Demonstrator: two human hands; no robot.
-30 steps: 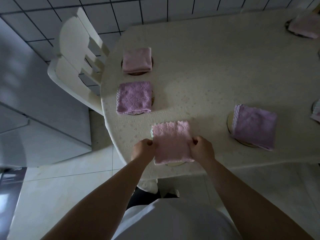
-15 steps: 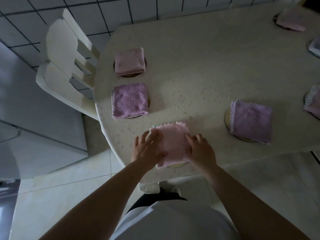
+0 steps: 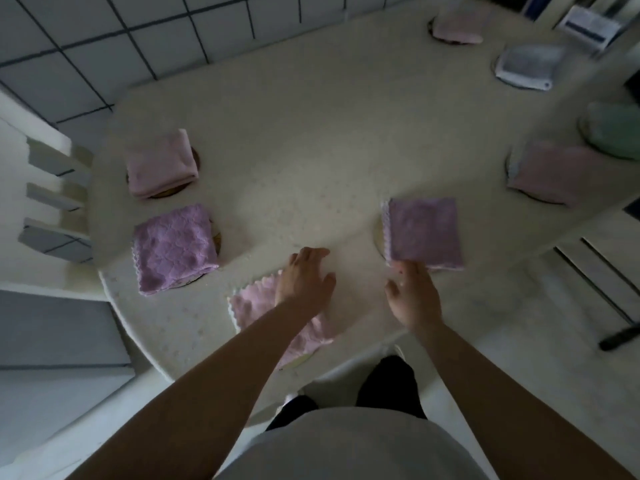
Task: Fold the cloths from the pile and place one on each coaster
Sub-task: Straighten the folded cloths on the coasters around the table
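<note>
Pink terry, folded, the near cloth (image 3: 256, 303) lies at the table's (image 3: 311, 150) six o'clock edge over a coaster (image 3: 300, 359), part hidden by the left hand (image 3: 304, 278), fingers straight and loosely spread. The right hand (image 3: 414, 296), fingers relaxed, holds nothing, just beside the purple cloth (image 3: 424, 232) at four o'clock.

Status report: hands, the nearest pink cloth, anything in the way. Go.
Both hands open, left hand and right hand holding nothing. Pink cloth folded, lying at table edge. Nothing blocking.
</note>
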